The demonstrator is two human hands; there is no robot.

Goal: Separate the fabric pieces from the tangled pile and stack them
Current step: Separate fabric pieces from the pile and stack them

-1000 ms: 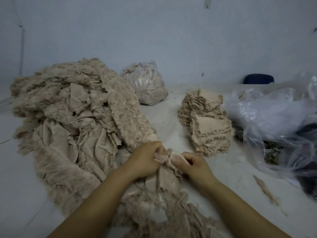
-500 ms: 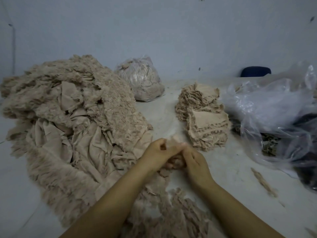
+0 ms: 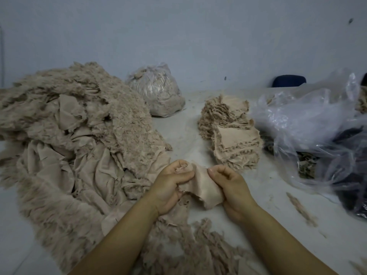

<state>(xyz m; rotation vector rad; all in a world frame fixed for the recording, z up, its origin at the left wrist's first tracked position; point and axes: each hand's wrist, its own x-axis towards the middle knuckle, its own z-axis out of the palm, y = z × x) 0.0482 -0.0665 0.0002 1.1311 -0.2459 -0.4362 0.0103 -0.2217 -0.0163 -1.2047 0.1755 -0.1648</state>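
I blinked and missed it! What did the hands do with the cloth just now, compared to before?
The left hand and right hand, pressed together half a second ago, have pulled apart sideways, spreading one beige fabric piece between them. Both still grip it. The big tangled beige pile, the neat beige stack and the clear plastic bags look unmoved.

tangled pile (image 3: 75, 147): matt beige cloth, fuzzy frayed edges
stack (image 3: 230, 139): same cloth, ragged edges
fabric piece (image 3: 204, 187): soft, smooth, matt
bags (image 3: 309, 124): thin clear plastic, glossy, crinkled
table (image 3: 184, 132): pale, dull, linty
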